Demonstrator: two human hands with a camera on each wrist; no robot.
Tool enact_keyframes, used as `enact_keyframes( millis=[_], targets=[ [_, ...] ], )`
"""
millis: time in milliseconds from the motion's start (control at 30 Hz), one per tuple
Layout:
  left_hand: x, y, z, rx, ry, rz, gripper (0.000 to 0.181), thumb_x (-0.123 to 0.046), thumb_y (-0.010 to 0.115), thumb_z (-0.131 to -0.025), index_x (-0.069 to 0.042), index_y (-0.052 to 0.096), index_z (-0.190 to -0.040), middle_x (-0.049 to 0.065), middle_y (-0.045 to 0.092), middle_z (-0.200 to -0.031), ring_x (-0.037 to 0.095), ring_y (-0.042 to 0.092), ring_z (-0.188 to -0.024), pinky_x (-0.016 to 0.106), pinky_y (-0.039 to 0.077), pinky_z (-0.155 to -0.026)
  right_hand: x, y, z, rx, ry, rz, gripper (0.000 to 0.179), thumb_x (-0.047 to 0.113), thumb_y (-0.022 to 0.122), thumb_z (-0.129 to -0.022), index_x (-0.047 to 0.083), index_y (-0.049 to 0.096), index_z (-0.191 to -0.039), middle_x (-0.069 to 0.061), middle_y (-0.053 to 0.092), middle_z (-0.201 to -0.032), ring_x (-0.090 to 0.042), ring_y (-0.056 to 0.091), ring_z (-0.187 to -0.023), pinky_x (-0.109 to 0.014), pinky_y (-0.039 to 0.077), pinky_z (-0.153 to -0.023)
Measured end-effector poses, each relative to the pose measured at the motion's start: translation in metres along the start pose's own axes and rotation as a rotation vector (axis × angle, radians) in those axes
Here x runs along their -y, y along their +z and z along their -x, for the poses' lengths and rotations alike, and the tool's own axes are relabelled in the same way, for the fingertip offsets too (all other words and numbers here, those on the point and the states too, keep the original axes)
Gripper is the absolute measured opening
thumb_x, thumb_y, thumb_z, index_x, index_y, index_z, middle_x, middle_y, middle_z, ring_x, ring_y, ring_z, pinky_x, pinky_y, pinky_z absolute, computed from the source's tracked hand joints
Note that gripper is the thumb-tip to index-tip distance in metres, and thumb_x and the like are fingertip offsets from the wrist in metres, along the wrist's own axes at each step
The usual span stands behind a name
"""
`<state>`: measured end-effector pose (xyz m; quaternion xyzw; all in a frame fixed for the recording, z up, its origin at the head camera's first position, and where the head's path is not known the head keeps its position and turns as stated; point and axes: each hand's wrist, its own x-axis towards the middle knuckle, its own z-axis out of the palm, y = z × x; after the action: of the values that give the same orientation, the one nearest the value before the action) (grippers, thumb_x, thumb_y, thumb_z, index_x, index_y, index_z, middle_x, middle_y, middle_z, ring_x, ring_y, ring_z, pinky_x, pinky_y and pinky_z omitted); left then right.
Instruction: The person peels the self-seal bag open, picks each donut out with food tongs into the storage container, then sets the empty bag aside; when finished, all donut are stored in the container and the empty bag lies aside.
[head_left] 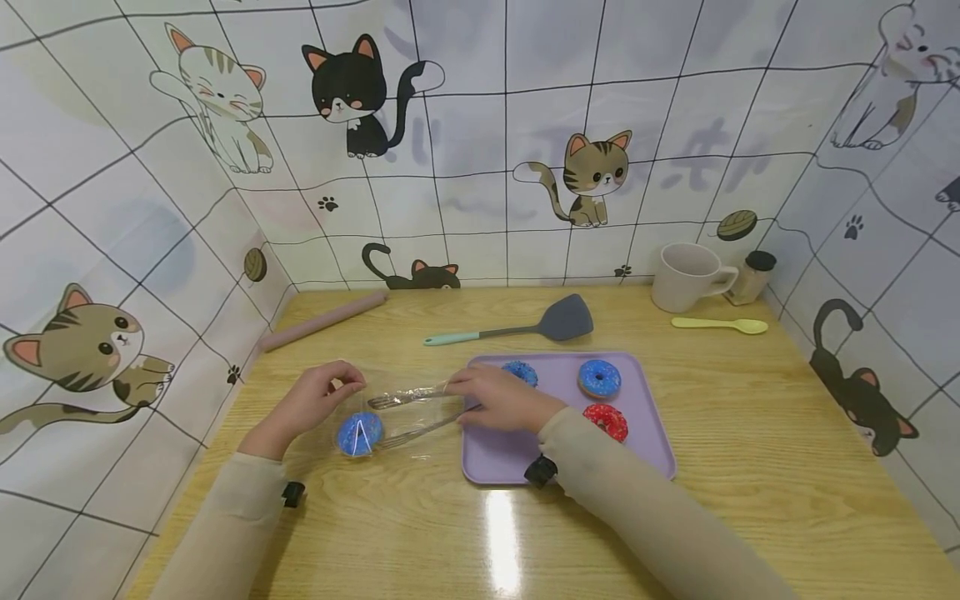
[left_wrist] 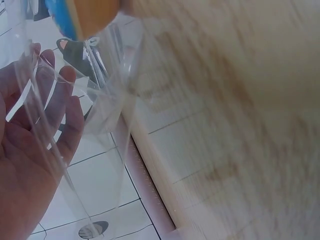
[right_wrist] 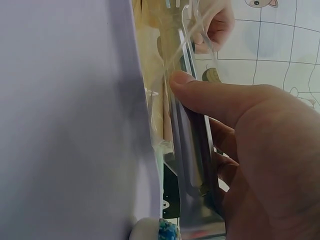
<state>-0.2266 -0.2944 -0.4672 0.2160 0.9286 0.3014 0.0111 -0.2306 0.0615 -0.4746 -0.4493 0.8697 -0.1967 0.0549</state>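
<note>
My right hand grips metal tongs, thumb on one arm and fingers on the other. The fork-like tips of the tongs stand spread, right by a blue doughnut at the left. A clear plastic bag surrounds the doughnut and the ends of the tongs. With bent thumb and fingers, my left hand pinches the bag's upper edge beside the doughnut. On the purple tray under my right forearm lie a blue doughnut, another blue doughnut and a red doughnut, partly hidden by the sleeve.
Behind the hands lie a rolling pin at the left and a spatula in the middle. A mug, a jar with a black lid and a yellow spoon stand or lie at the back right. Cat-patterned walls enclose the wooden table.
</note>
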Motion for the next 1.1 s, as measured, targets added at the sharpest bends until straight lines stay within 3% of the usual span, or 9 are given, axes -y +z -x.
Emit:
enact_keyframes(
  millis=[333, 700, 1100],
  targets=[
    [0.0, -0.001, 0.002, -0.043, 0.044, 0.012, 0.008, -0.014, 0.066, -0.102, -0.01, 0.073, -0.104, 0.001, 0.073, -0.099, 0.01, 0.06, -0.082, 0.027, 0.048, -0.072, 0.006, -0.001, -0.002, -0.012, -0.006, 0.051, 0.046, 0.028, 0.074, -0.097, 0.014, 0.065, -0.14, -0.003, 0.063, -0.143, -0.022, 0.056, -0.134, -0.039, 0.046, -0.113],
    [0.005, -0.002, 0.001, -0.012, 0.005, -0.002, 0.01, -0.016, 0.066, -0.102, -0.01, 0.073, -0.105, 0.0, 0.073, -0.102, 0.011, 0.062, -0.086, 0.028, 0.05, -0.075, 0.011, -0.005, 0.008, -0.064, 0.008, 0.05, 0.05, 0.026, 0.076, -0.095, 0.016, 0.063, -0.143, -0.001, 0.066, -0.136, -0.019, 0.058, -0.125, -0.039, 0.049, -0.107],
    [0.015, -0.003, 0.0, 0.004, 0.023, -0.019, 0.013, -0.019, 0.065, -0.102, -0.01, 0.073, -0.105, -0.003, 0.073, -0.102, 0.009, 0.062, -0.087, 0.027, 0.052, -0.075, 0.008, -0.007, 0.023, -0.119, 0.014, 0.047, 0.049, 0.027, 0.078, -0.094, 0.013, 0.066, -0.139, -0.006, 0.066, -0.138, -0.023, 0.056, -0.132, -0.042, 0.045, -0.113]
  ],
)
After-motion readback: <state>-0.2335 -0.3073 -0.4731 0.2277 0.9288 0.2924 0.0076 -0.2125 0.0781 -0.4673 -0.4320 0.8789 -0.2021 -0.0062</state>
